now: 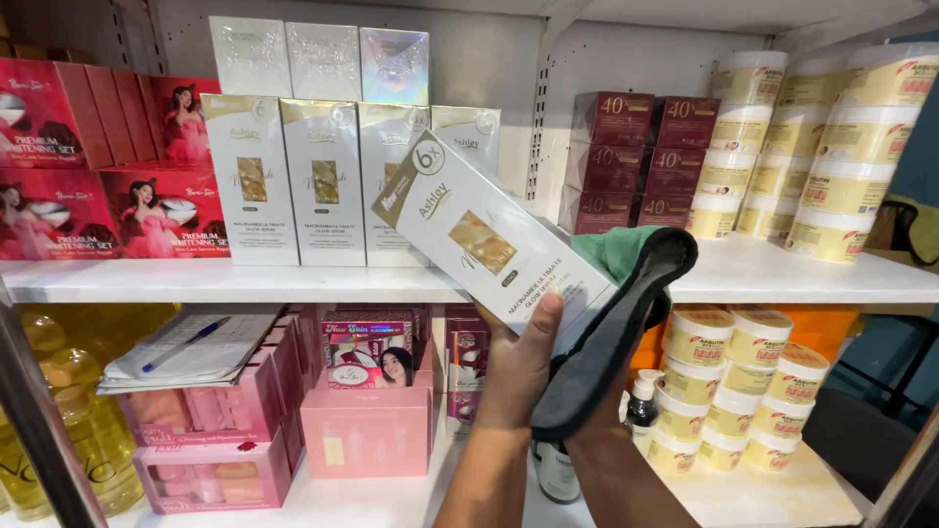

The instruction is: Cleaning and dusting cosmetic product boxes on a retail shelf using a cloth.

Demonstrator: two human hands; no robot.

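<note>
Shelf point(293, 282): white, carries a row of upright white boxes point(323, 181).
Box point(489, 240): white, tilted, held in front of the shelf.
Cloth point(611, 323): dark with green, against the box's right end.
Left hand point(518, 367): fingers wrapped around the box's lower end, thumb on its face.
Right hand point(602, 416): under the cloth, grip hidden, cannot tell.

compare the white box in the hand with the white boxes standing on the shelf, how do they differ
The held white box is tilted on a diagonal; the shelved white boxes stand upright. The held one is off the shelf, gripped by the left hand, with a dark cloth over the right hand against it; the shelved ones sit side by side in a row, untouched. All share the same tall white shape with a gold square on the front.
</note>
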